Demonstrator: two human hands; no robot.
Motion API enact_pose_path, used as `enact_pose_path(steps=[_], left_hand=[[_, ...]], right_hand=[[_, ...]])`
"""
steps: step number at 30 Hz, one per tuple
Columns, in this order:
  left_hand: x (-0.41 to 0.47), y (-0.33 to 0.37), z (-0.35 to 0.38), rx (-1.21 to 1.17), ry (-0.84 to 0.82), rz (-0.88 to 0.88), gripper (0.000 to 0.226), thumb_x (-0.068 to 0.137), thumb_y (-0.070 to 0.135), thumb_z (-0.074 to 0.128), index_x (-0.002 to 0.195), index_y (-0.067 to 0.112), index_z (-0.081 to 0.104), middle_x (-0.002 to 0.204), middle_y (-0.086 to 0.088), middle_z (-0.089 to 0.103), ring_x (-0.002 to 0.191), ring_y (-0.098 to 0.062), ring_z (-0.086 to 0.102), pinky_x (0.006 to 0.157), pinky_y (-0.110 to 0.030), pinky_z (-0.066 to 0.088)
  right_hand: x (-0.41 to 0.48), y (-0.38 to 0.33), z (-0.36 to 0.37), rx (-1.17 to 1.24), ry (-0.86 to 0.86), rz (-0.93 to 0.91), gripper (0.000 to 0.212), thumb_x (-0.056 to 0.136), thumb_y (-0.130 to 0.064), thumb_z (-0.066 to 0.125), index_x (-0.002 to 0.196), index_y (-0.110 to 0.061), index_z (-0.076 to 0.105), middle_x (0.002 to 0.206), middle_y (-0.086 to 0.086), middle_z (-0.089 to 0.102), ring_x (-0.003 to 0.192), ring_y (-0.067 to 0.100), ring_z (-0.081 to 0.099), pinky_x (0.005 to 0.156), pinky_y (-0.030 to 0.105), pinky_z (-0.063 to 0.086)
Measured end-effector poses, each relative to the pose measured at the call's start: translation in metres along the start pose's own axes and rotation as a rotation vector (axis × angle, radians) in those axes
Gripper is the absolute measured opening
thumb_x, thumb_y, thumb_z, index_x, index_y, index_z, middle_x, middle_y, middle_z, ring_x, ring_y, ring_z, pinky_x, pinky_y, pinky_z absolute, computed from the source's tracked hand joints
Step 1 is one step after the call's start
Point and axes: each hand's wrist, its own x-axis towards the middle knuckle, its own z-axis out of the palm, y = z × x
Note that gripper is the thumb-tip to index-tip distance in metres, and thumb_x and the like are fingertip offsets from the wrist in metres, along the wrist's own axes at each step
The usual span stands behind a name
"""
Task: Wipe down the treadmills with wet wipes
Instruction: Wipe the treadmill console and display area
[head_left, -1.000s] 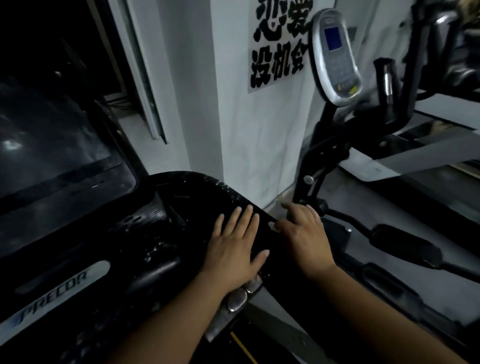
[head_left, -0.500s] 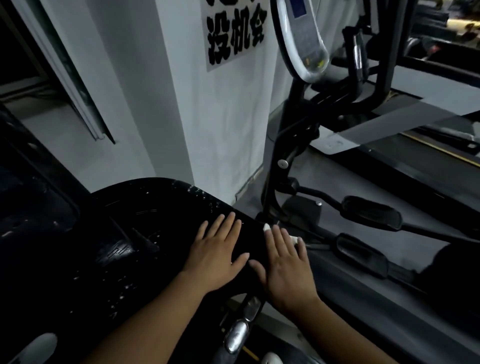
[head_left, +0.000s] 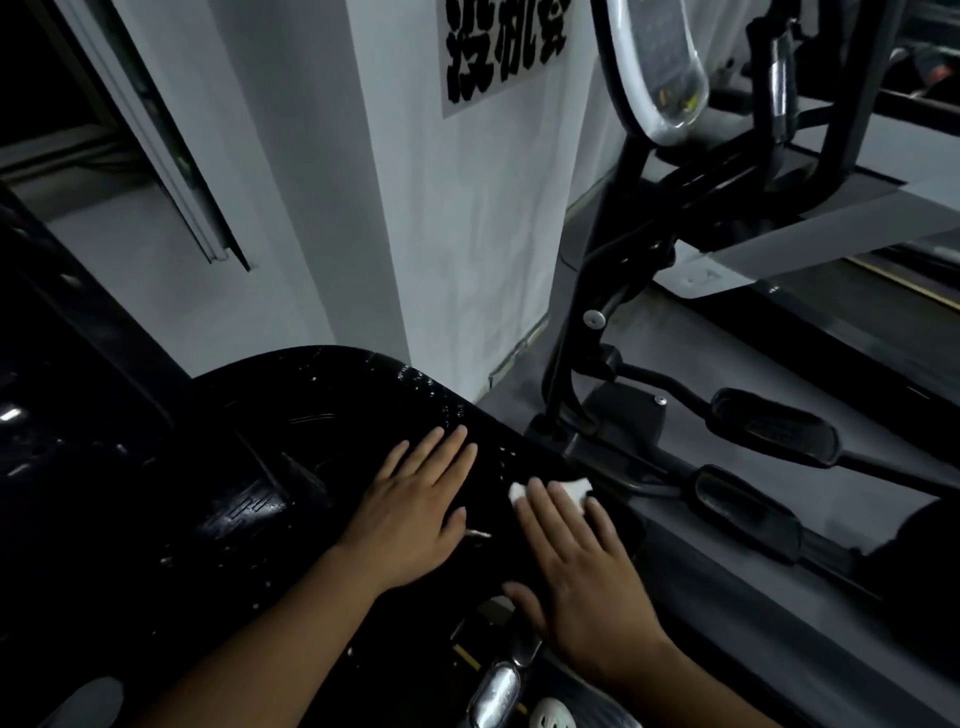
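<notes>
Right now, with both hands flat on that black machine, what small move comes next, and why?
Probably slide the right hand forward along the edge of the black console: its flat fingers press the white wipe there, while the left hand braces. Speckles show just ahead.

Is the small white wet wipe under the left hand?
No, the small white wet wipe lies under the right hand, while the left hand rests flat on the glossy black plastic console.

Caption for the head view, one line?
The right hand presses a white wet wipe on the black treadmill console while the left hand rests flat beside it.
</notes>
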Motion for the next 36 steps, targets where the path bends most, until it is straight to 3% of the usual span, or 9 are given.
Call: enact_pose_path(steps=[3, 6, 9, 15, 20, 24, 30, 33, 36], left_hand=[[-0.002, -0.005, 0.003, -0.019, -0.007, 0.018, 0.078, 0.090, 0.052, 0.014, 0.161, 0.027, -0.004, 0.166, 0.010, -0.020, 0.153, -0.010, -0.018, 0.122, -0.036, -0.010], [-0.004, -0.006, 0.005, -0.022, 0.025, 0.017, 0.077, 0.091, 0.051, 0.022, 0.162, 0.028, 0.001, 0.167, 0.009, -0.016, 0.154, -0.011, -0.015, 0.123, -0.038, -0.004], [-0.003, -0.007, 0.009, -0.051, 0.020, 0.017, 0.078, 0.092, 0.051, 0.023, 0.162, 0.029, -0.003, 0.166, 0.010, -0.020, 0.153, -0.009, -0.021, 0.124, -0.036, -0.009], [-0.002, -0.006, 0.010, -0.008, 0.023, 0.009, 0.077, 0.092, 0.046, 0.033, 0.162, 0.026, 0.007, 0.169, 0.006, -0.005, 0.156, -0.014, -0.005, 0.124, -0.038, 0.001], [-0.003, -0.005, 0.014, 0.002, 0.039, -0.010, 0.079, 0.088, 0.044, 0.041, 0.161, 0.022, 0.019, 0.170, 0.001, 0.010, 0.156, -0.018, 0.010, 0.119, -0.042, 0.010], [-0.003, -0.005, 0.011, 0.011, 0.025, -0.012, 0.079, 0.089, 0.044, 0.039, 0.162, 0.024, 0.015, 0.170, 0.004, 0.004, 0.156, -0.016, 0.004, 0.120, -0.041, 0.006], [-0.004, -0.006, 0.013, 0.016, 0.017, -0.030, 0.080, 0.090, 0.042, 0.041, 0.162, 0.021, 0.012, 0.170, 0.003, 0.002, 0.157, -0.016, 0.003, 0.120, -0.041, 0.007], [-0.004, -0.006, 0.014, 0.001, 0.008, -0.013, 0.079, 0.091, 0.043, 0.035, 0.162, 0.023, 0.006, 0.170, 0.005, -0.006, 0.156, -0.014, -0.007, 0.121, -0.040, 0.002], [-0.001, -0.012, 0.011, -0.021, 0.029, -0.048, 0.078, 0.091, 0.046, 0.032, 0.162, 0.022, 0.010, 0.169, 0.005, -0.005, 0.156, -0.014, -0.006, 0.122, -0.040, 0.002]], right_hand=[[0.014, 0.009, 0.001, -0.002, 0.033, 0.103, 0.071, 0.102, -0.063, 0.025, 0.154, -0.016, 0.038, 0.163, 0.009, 0.029, 0.152, 0.026, 0.024, 0.115, 0.050, 0.018], [0.039, -0.003, -0.004, 0.029, 0.015, 0.225, 0.073, 0.097, -0.066, 0.029, 0.148, -0.016, 0.048, 0.153, 0.018, 0.042, 0.144, 0.036, 0.038, 0.116, 0.050, 0.028], [0.029, -0.009, -0.004, 0.023, -0.018, 0.181, 0.078, 0.091, -0.066, 0.035, 0.145, -0.011, 0.052, 0.142, 0.016, 0.053, 0.133, 0.034, 0.051, 0.112, 0.047, 0.041], [0.060, -0.005, 0.002, 0.017, -0.016, 0.160, 0.087, 0.098, -0.074, 0.023, 0.153, -0.009, 0.039, 0.159, 0.015, 0.036, 0.149, 0.030, 0.029, 0.117, 0.048, 0.014], [0.022, 0.014, 0.002, -0.024, 0.008, -0.143, 0.079, 0.099, -0.070, 0.029, 0.157, -0.016, 0.034, 0.165, 0.005, 0.025, 0.152, 0.022, 0.024, 0.115, 0.049, 0.019], [0.054, 0.006, 0.001, 0.061, 0.006, 0.065, 0.079, 0.100, -0.072, 0.026, 0.157, -0.017, 0.034, 0.164, 0.003, 0.026, 0.153, 0.021, 0.020, 0.117, 0.048, 0.014], [0.038, 0.011, -0.002, 0.033, -0.013, -0.196, 0.069, 0.101, -0.066, 0.029, 0.154, -0.022, 0.038, 0.164, -0.001, 0.027, 0.152, 0.017, 0.025, 0.116, 0.046, 0.018], [0.058, 0.010, -0.004, 0.246, -0.042, -0.075, 0.065, 0.104, -0.061, 0.018, 0.159, -0.027, 0.026, 0.166, -0.009, 0.016, 0.154, 0.009, 0.009, 0.124, 0.040, 0.007], [0.083, 0.001, -0.005, 0.317, -0.002, -0.043, 0.057, 0.103, -0.051, 0.023, 0.150, -0.027, 0.046, 0.161, -0.005, 0.036, 0.152, 0.014, 0.024, 0.122, 0.047, 0.025]])
